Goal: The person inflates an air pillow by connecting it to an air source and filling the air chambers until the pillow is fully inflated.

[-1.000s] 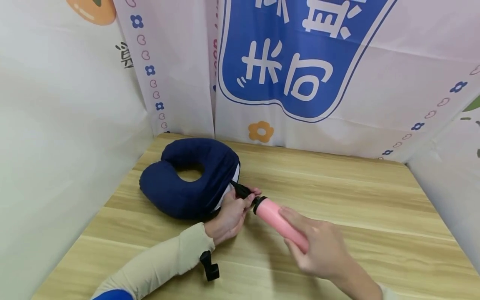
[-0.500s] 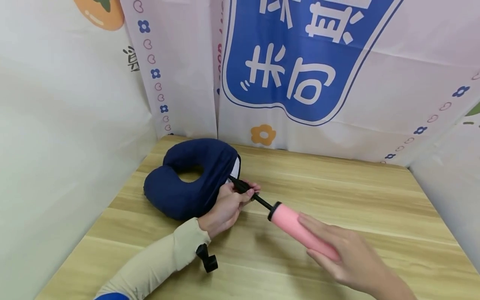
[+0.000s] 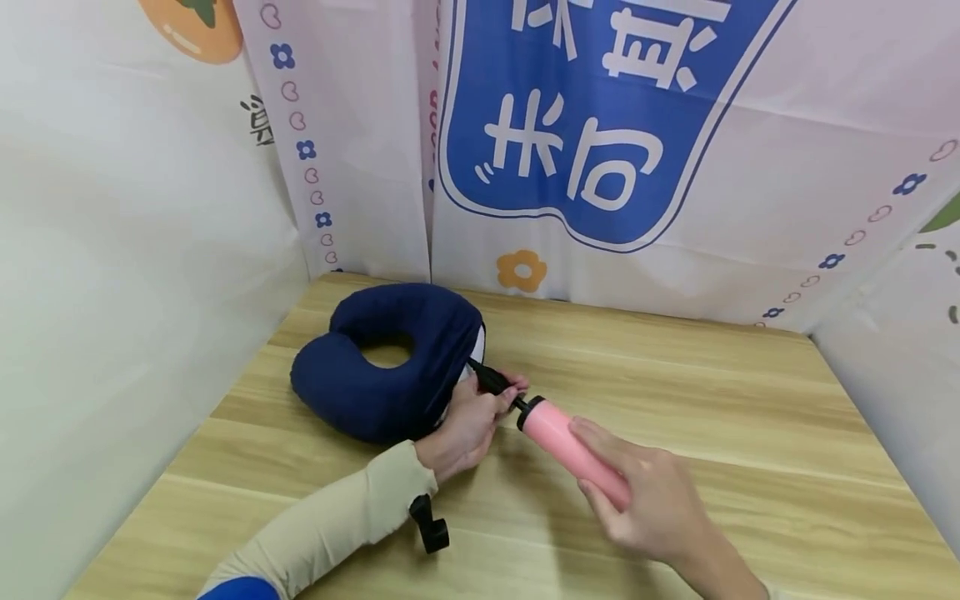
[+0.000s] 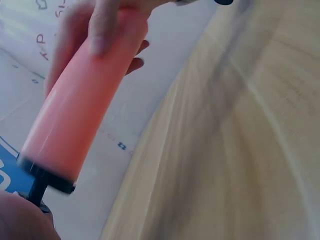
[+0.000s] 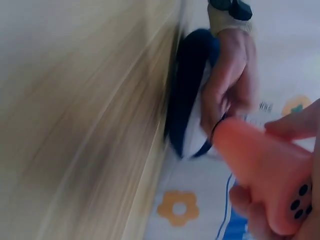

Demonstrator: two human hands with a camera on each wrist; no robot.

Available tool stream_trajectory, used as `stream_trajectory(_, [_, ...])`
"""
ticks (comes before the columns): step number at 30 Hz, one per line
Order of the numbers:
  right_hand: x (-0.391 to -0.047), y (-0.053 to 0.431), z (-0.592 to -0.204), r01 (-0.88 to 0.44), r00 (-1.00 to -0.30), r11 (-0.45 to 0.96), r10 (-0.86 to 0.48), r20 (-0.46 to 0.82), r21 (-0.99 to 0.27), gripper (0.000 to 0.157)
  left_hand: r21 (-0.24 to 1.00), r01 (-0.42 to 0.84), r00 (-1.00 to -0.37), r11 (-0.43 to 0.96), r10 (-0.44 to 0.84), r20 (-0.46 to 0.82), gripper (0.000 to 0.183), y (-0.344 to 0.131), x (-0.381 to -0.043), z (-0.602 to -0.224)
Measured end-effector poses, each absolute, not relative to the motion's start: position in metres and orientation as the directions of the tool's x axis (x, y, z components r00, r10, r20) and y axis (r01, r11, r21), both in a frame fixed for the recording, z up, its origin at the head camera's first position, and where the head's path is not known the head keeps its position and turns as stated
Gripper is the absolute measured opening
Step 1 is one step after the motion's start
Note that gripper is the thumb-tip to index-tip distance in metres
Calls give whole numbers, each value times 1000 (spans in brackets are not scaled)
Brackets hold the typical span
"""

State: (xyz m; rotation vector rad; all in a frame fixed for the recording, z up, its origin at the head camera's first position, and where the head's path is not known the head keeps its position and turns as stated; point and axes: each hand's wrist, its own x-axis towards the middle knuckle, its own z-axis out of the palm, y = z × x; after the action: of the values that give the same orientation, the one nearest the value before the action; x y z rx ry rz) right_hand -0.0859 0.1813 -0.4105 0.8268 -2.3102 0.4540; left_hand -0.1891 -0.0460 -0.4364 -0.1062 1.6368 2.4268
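A navy U-shaped neck pillow [image 3: 375, 392] lies on the wooden table, its white underside showing at the right edge. Beside that edge my left hand [image 3: 471, 421] pinches the black nozzle end of a pink hand pump [image 3: 558, 437]. The nozzle tip reaches the pillow's edge. My right hand [image 3: 660, 500] grips the pump's pink barrel, which slants down to the right. Only a short piece of black rod [image 4: 37, 191] shows between barrel and nozzle in the left wrist view. Dark dots mark the barrel's rear end in the right wrist view.
White printed sheets [image 3: 150, 208] wall in the table [image 3: 712, 392] at the back and both sides. A blue sign with white characters [image 3: 600, 125] hangs at the back. A black strap and camera mount [image 3: 431, 527] sits on my left wrist.
My right hand pulled the pump barrel back, baring the black rod, then pushed it in again toward the nozzle. My left hand has kept its hold near the pillow.
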Motion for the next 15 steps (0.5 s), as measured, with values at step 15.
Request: stream_trajectory(15, [-90, 187, -422, -609, -721, 765, -423, 549, -210, 66, 856, 152, -942, 494, 335, -26, 40, -112, -184, -420])
